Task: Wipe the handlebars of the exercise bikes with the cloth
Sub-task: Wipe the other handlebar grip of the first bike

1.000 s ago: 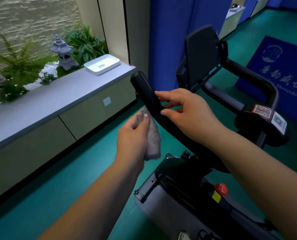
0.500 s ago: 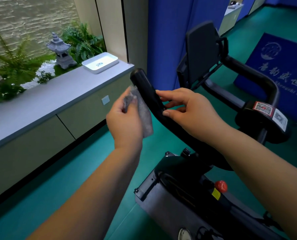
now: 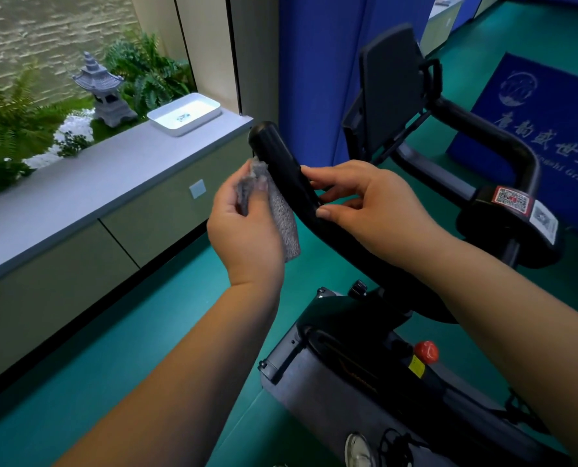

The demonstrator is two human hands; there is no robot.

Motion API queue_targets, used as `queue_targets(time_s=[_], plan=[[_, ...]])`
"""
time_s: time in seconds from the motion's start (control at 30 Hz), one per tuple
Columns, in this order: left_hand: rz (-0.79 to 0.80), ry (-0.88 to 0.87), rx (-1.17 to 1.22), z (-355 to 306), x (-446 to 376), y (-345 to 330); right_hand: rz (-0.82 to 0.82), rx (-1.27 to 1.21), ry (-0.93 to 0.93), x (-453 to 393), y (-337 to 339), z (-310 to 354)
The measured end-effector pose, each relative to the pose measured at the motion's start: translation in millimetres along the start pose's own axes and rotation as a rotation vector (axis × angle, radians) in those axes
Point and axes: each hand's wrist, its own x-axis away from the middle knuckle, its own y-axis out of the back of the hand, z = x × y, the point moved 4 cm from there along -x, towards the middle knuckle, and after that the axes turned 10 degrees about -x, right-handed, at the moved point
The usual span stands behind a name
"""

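Left hand [image 3: 243,227] pinches grey cloth [image 3: 280,214], now higher against near handlebar [image 3: 291,183] than second ago. Right hand [image 3: 371,203] still grips bar, fingertips hidden behind. Far handlebar [image 3: 496,143] untouched.

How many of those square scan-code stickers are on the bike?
2: a red-framed sticker on the round black housing at right, and a white sticker right beside it. More may be hidden.

You see one exercise bike [image 3: 398,348], one cloth [image 3: 282,217], two hands [image 3: 247,230] [image 3: 375,210], one white tray [image 3: 186,113], one stone lantern [image 3: 103,91], one blue mat [image 3: 543,126].
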Motion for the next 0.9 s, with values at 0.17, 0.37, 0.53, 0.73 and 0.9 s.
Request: queue_targets(time_s=[0.17,0.37,0.53,0.73,0.9], plan=[[-0.083,0.103,0.044,-2,-1,-1,-0.017,-0.002,0.015,1,-2,-1],[0.075,0.328,0.344,-4,-5,-3,-0.004,0.012,0.01,1,-1,-2],[0.247,0.423,0.381,-4,-8,-1,-0.002,0.014,0.009,1,-1,-2],[0.212,0.3,0.237,-4,-16,8,0.001,0.011,0.008,2,-1,-1],[0.104,0.222,0.219,-3,-15,-2,0.002,0.018,0.009,2,0,0]])
